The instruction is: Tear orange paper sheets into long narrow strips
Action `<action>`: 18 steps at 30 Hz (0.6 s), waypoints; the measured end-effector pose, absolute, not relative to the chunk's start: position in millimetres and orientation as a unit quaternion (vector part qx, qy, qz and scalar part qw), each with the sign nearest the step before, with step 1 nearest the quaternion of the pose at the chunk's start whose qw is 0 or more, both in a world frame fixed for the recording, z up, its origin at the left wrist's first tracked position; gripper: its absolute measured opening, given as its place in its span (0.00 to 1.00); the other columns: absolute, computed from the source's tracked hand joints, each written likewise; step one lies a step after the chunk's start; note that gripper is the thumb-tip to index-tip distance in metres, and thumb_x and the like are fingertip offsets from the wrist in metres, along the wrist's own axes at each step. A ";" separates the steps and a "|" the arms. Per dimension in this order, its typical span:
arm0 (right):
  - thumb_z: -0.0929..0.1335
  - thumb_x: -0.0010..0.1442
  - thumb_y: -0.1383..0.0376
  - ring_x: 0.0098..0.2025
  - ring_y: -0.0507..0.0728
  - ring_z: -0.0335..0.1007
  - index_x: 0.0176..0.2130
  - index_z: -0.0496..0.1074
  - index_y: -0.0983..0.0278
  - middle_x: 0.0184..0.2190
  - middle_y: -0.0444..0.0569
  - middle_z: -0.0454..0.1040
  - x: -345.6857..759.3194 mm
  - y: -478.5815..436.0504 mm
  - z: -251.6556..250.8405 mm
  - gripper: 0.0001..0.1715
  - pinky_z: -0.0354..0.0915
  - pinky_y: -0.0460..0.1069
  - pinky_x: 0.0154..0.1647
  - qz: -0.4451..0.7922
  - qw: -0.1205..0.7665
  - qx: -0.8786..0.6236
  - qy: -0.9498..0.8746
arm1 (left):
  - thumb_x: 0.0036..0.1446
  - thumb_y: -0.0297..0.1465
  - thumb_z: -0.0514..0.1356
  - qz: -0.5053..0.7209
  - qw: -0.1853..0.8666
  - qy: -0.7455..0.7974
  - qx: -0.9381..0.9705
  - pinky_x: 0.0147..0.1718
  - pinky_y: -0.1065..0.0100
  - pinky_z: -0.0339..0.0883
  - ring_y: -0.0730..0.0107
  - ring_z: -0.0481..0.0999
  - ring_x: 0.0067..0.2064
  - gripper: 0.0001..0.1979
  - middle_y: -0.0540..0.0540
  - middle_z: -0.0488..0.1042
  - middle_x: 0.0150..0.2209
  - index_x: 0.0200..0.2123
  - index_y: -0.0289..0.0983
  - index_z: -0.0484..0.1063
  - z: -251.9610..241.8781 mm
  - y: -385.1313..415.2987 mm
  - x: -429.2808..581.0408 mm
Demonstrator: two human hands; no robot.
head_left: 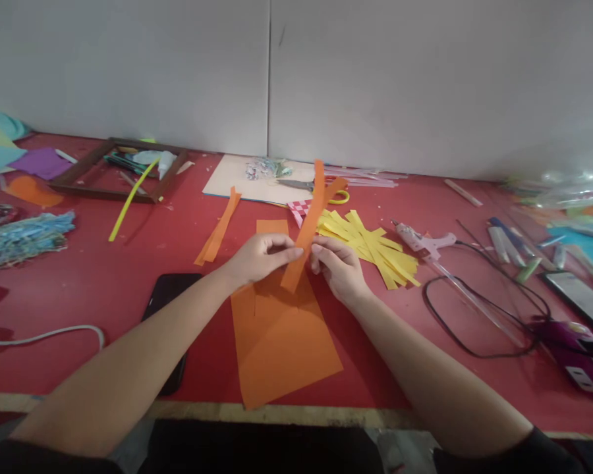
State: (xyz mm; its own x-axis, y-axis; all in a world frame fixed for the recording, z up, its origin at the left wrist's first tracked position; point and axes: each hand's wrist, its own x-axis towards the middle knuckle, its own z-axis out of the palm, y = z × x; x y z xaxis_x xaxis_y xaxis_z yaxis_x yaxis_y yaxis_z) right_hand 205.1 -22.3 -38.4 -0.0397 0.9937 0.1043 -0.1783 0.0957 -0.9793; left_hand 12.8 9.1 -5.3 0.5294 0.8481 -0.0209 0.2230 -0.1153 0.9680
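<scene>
Across the red table, below a pale wall, I see yellow strips and loose orange strips already separate; the left hand pinches another orange strip above the orange sheet, still largely whole; the right hand curls beside it, grip unclear.

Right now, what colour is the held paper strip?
The held paper strip is orange, clearest in the head view.

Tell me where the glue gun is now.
In the head view, the glue gun lies on the red table, right of centre, beside the yellow strips.
</scene>
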 end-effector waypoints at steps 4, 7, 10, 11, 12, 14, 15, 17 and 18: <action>0.71 0.57 0.56 0.21 0.50 0.60 0.38 0.80 0.61 0.17 0.39 0.66 203.6 -22.4 -31.4 0.13 0.60 0.47 0.24 0.522 0.565 -0.423 -0.478 | 0.62 0.43 0.57 0.329 0.327 0.521 0.717 0.32 0.68 0.64 0.69 0.72 0.30 0.15 0.50 0.71 0.27 0.32 0.37 0.68 4.1 28.1 -14.9; 0.70 0.58 0.57 0.21 0.49 0.60 0.36 0.80 0.61 0.17 0.40 0.66 203.5 -22.7 -31.6 0.11 0.60 0.47 0.24 0.511 0.557 -0.433 -0.492 | 0.63 0.37 0.55 0.273 0.167 0.634 0.704 0.39 0.64 0.66 0.59 0.77 0.39 0.10 0.42 0.78 0.36 0.39 0.37 0.70 7.2 40.7 -36.2; 0.69 0.60 0.57 0.22 0.50 0.62 0.36 0.79 0.61 0.18 0.40 0.67 203.1 -25.0 -34.8 0.11 0.62 0.47 0.26 0.462 0.533 -0.459 -0.541 | 0.62 0.33 0.54 0.157 0.104 0.725 0.663 0.42 0.56 0.68 0.45 0.78 0.46 0.20 0.33 0.79 0.43 0.56 0.33 0.63 10.5 43.4 -45.6; 0.68 0.61 0.57 0.22 0.50 0.63 0.36 0.79 0.61 0.19 0.40 0.68 202.8 -26.3 -35.4 0.12 0.64 0.48 0.27 0.436 0.520 -0.471 -0.563 | 0.62 0.33 0.54 0.122 0.096 0.740 0.654 0.42 0.53 0.68 0.41 0.78 0.47 0.22 0.30 0.79 0.44 0.59 0.32 0.61 12.4 42.3 -45.9; 0.68 0.62 0.58 0.23 0.51 0.65 0.37 0.79 0.61 0.21 0.42 0.70 202.3 -27.7 -35.7 0.12 0.65 0.48 0.27 0.407 0.506 -0.480 -0.590 | 0.63 0.33 0.53 0.091 0.090 0.750 0.649 0.42 0.51 0.68 0.39 0.78 0.47 0.23 0.27 0.78 0.45 0.60 0.32 0.60 14.7 40.8 -45.3; 0.67 0.63 0.59 0.28 0.53 0.70 0.38 0.78 0.61 0.26 0.45 0.75 201.2 -30.3 -35.1 0.11 0.68 0.50 0.30 0.338 0.471 -0.481 -0.658 | 0.61 0.31 0.53 0.039 0.088 0.761 0.641 0.41 0.48 0.69 0.35 0.78 0.46 0.23 0.24 0.77 0.45 0.59 0.31 0.59 19.7 37.4 -43.3; 0.67 0.63 0.60 0.30 0.54 0.72 0.39 0.78 0.61 0.28 0.47 0.77 200.7 -31.1 -34.4 0.11 0.69 0.51 0.33 0.302 0.452 -0.471 -0.695 | 0.60 0.30 0.54 0.017 0.089 0.764 0.639 0.41 0.48 0.69 0.35 0.78 0.47 0.23 0.23 0.77 0.45 0.58 0.30 0.60 22.0 35.9 -42.5; 0.68 0.63 0.60 0.38 0.58 0.75 0.43 0.78 0.61 0.35 0.51 0.80 200.0 -31.7 -33.2 0.11 0.72 0.55 0.42 0.241 0.407 -0.437 -0.765 | 0.59 0.28 0.55 -0.018 0.096 0.768 0.633 0.40 0.48 0.69 0.35 0.78 0.47 0.21 0.23 0.76 0.45 0.55 0.30 0.62 25.1 33.5 -42.5; 0.68 0.63 0.60 0.44 0.60 0.75 0.46 0.77 0.61 0.39 0.52 0.81 199.8 -31.5 -33.0 0.13 0.71 0.57 0.47 0.219 0.381 -0.422 -0.793 | 0.58 0.28 0.55 -0.030 0.099 0.769 0.631 0.40 0.48 0.69 0.35 0.78 0.47 0.20 0.22 0.76 0.44 0.54 0.30 0.63 25.6 32.6 -43.3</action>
